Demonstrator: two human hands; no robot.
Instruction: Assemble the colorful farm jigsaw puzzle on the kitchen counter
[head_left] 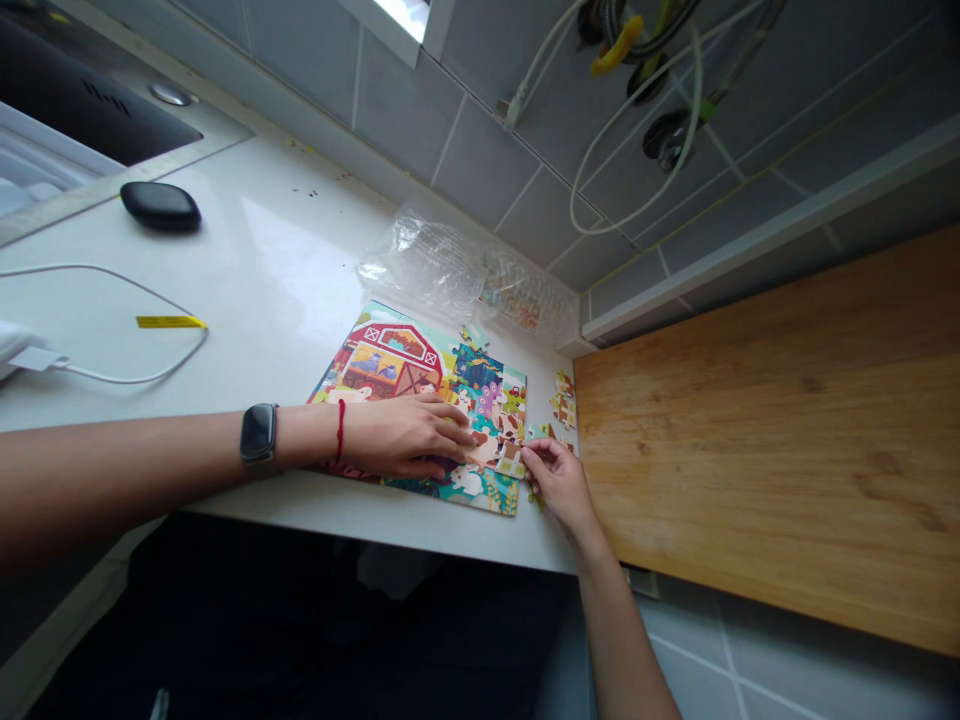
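Observation:
A colourful jigsaw puzzle (401, 345) with a red barn and farm animals lies on the white counter. My left hand (416, 435) rests flat across its middle, fingers stretched out, hiding part of the picture. At the puzzle's right edge, my right hand (559, 480) pinches a brown and pale green puzzle piece (511, 459) between thumb and fingertips. That piece touches the puzzle; whether it is fully seated I cannot tell. Loose puzzle pieces (564, 400) lie to the right, some partly behind my right hand. Another loose piece (474, 338) sits at the puzzle's upper edge.
Crumpled clear plastic bags (427, 262) lie against the tiled wall. A wooden board (765, 430) borders the counter on the right. To the left are a black mouse-shaped object (160, 205), a white cable (176, 370) and a dark sink (97, 100). Hoses and cords hang above.

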